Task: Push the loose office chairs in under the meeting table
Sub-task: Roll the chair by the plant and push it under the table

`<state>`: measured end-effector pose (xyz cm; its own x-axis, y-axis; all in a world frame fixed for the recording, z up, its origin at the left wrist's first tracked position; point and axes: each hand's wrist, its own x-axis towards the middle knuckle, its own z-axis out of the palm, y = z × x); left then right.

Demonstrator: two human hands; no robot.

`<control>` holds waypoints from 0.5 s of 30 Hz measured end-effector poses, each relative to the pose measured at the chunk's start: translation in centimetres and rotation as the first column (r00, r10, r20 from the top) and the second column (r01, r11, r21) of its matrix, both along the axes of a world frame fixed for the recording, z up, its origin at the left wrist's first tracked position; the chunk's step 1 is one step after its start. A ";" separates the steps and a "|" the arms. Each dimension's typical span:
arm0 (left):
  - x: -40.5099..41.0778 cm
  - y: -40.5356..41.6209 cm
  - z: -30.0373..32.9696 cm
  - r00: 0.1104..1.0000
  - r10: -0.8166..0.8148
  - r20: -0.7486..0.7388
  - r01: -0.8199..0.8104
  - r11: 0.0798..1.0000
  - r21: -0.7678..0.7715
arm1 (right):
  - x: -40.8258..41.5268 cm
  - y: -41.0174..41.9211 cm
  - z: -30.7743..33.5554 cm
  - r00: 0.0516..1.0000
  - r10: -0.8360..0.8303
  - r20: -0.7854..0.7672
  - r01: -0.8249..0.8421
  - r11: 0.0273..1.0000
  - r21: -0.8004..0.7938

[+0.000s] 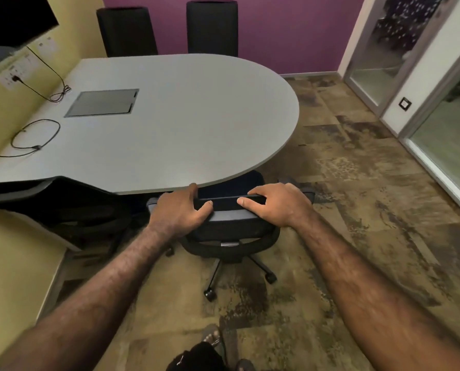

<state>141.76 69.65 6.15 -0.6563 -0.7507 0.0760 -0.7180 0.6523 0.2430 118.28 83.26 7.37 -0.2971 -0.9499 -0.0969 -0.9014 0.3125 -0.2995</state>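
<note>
At lower centre, the chair backrest (230,203) is gripped by left hand (182,208) and right hand (275,203); armrests may be jammed against the meeting table (170,124) edge.

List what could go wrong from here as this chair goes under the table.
1. The left hand and right hand grip the top of the chair back right beside the table edge, so fingers may get pinched.
2. The armrest sits near the rim and might knock it.
3. The chair's castors may snag on the carpet.
</note>
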 end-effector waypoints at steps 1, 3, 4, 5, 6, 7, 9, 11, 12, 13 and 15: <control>-0.1 -0.9 -0.1 1.000 0.014 -0.006 -0.014 1.000 0.000 | -0.2 -1.2 0.0 1.000 0.004 0.002 -0.004 1.000 -0.001; -0.2 -2.0 -0.2 1.000 0.029 -0.010 -0.029 1.000 -0.003 | -0.6 -2.5 0.1 1.000 0.017 -0.008 -0.017 1.000 -0.004; -0.4 -2.9 -0.2 0.999 0.039 -0.011 -0.039 0.999 0.002 | -1.0 -3.6 0.1 1.000 0.024 -0.013 -0.024 1.000 0.007; -0.6 -3.5 -0.2 0.999 0.042 -0.015 -0.042 0.999 -0.003 | -1.3 -4.6 0.2 0.999 0.033 -0.020 -0.033 0.999 0.014; -0.7 -3.5 -0.2 0.999 0.042 -0.015 -0.042 0.999 -0.005 | -1.4 -4.8 0.1 0.999 0.037 -0.022 -0.037 0.999 0.021; -0.9 -4.5 -0.2 0.998 0.053 -0.019 -0.053 0.999 -0.004 | -1.8 -6.2 0.0 0.999 0.038 -0.027 -0.038 0.999 0.028; -1.4 -5.4 -0.1 0.998 0.056 -0.021 -0.056 0.998 -0.003 | -2.6 -7.6 -0.1 0.999 0.035 -0.011 -0.034 0.999 0.017; -1.8 -7.3 -0.2 0.997 0.078 -0.029 -0.078 0.997 0.018 | -3.3 -10.3 -0.4 0.998 0.058 -0.001 -0.058 0.998 0.019; -2.1 -7.4 -0.1 0.996 0.082 -0.029 -0.082 0.996 0.023 | -3.7 -10.5 -0.3 0.998 0.063 0.009 -0.064 0.998 0.025; -2.3 -8.2 -0.2 0.995 0.093 -0.034 -0.092 0.995 0.028 | -4.0 -11.6 -0.2 0.997 0.076 0.015 -0.077 0.996 0.034; -2.7 -8.7 -0.2 0.994 0.100 -0.041 -0.098 0.995 0.033 | -4.7 -12.8 -0.1 0.996 0.087 0.031 -0.088 0.995 0.042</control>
